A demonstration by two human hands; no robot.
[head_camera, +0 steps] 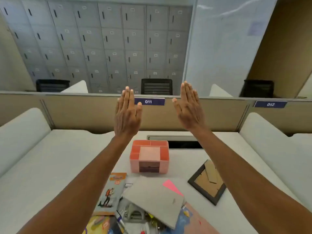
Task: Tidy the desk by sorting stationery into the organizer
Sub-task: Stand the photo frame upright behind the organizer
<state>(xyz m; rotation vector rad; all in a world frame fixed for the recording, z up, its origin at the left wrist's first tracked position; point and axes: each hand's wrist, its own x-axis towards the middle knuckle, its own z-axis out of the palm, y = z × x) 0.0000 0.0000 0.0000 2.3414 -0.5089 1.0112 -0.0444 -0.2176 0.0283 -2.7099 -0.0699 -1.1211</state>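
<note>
A pink desk organizer [149, 157] with several empty compartments stands in the middle of the white desk [55, 159]. Nearer to me lies a heap of stationery: a grey notebook [155, 198], a pink sticky note [172, 186], an illustrated orange and grey packet [111, 195], a hole punch [133, 213], pens and markers [120, 222]. My left hand [127, 114] and my right hand [190, 108] are raised flat above the desk, beyond the organizer, backs toward me, fingers extended, holding nothing.
A black picture frame [207, 183] lies face down to the right of the organizer. A cable slot [184, 144] opens behind the organizer. White side dividers [22, 127] flank the desk, and a beige partition [84, 114] labelled 011 closes the back.
</note>
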